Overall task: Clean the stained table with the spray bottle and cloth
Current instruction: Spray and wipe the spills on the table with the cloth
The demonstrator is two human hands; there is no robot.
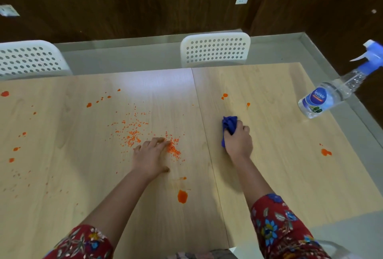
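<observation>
The light wooden table (279, 175) carries orange stains and a spread of small orange crumbs (134, 134) near its middle. A larger orange blot (182, 196) lies nearer to me. My left hand (151, 155) lies flat on the table, its straight fingers touching the crumbs. My right hand (238, 140) grips a crumpled blue cloth (229, 126) and holds it against the table, right of the seam. A clear spray bottle (329, 95) with a blue trigger head stands at the far right edge, out of both hands.
Two white perforated chairs stand behind the table, one (215, 50) at centre and one (29, 59) at far left. More orange spots (326, 152) dot the right side and the left side (12, 159). A dark wood wall rises behind.
</observation>
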